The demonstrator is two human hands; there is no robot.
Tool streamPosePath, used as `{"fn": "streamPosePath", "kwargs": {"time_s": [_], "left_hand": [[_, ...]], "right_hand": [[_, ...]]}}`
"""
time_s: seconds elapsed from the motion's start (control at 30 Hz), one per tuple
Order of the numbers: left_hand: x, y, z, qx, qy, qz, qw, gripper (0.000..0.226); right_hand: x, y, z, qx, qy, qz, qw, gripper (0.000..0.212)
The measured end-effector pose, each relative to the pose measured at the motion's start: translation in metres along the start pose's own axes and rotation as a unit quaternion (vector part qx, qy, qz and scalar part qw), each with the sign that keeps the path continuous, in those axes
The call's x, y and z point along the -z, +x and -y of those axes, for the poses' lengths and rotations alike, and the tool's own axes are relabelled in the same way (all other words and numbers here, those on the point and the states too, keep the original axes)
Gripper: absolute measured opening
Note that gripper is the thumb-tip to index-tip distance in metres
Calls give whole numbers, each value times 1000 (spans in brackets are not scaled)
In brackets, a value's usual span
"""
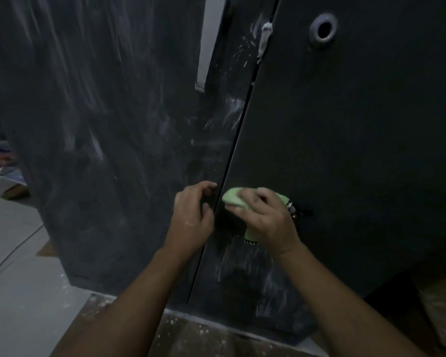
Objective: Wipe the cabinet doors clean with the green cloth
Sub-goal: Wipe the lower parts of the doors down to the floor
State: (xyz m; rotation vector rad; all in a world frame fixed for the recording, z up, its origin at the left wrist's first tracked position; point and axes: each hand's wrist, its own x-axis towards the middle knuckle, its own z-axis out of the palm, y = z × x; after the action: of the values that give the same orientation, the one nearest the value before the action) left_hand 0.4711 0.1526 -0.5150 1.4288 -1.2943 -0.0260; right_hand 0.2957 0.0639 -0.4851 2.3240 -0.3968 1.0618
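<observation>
Presses the green cloth (233, 200) to the right door (358, 137) just beside the centre gap, right hand (265, 220) curled over the wad; hooks bent fingers of the left hand (193, 217) on the edge of the left door (113, 150). Looks about midway: right door mostly dark, streaks below the cloth; left door smeared white throughout.

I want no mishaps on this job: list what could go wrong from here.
1. The left hand seems to hook its fingers over the left door edge at the gap; pushing the right door could pinch them.
2. The green cloth in the right hand may just smear the white streaks around.
</observation>
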Motion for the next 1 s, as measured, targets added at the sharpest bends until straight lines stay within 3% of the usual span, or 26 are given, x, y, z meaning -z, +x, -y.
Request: {"fn": "streamPosePath", "kwargs": {"time_s": [0.1,0.3,0.4,0.47,0.53,0.57,0.7,0.77,0.87,1.0], "left_hand": [[0,0,3,1,4,-16,1000,50],[-6,-7,3,-5,9,19,1000,45],[-4,-9,6,-21,10,76,997,52],[3,-7,11,-38,45,81,995,60],[11,-7,15,-76,80,67,992,57],[15,-7,17,-90,88,66,990,54],[25,-10,30,-84,109,69,988,48],[28,-11,34,-60,111,63,990,49],[27,-12,29,-49,98,58,992,50],[24,-16,25,-69,90,71,991,46]], "right_hand": [[-9,-13,7,32,41,42,998,41],[-37,-70,18,85,54,274,956,7],[-35,-77,25,126,-1,367,922,22],[-33,-73,23,124,-12,353,927,23],[-32,-71,19,104,30,284,953,15],[-31,-69,18,82,60,241,965,9],[-33,-40,40,-70,88,96,989,25],[-45,-37,52,-65,81,115,988,27],[-69,-60,60,20,80,211,974,27],[-77,-87,71,55,58,318,945,28]]}}
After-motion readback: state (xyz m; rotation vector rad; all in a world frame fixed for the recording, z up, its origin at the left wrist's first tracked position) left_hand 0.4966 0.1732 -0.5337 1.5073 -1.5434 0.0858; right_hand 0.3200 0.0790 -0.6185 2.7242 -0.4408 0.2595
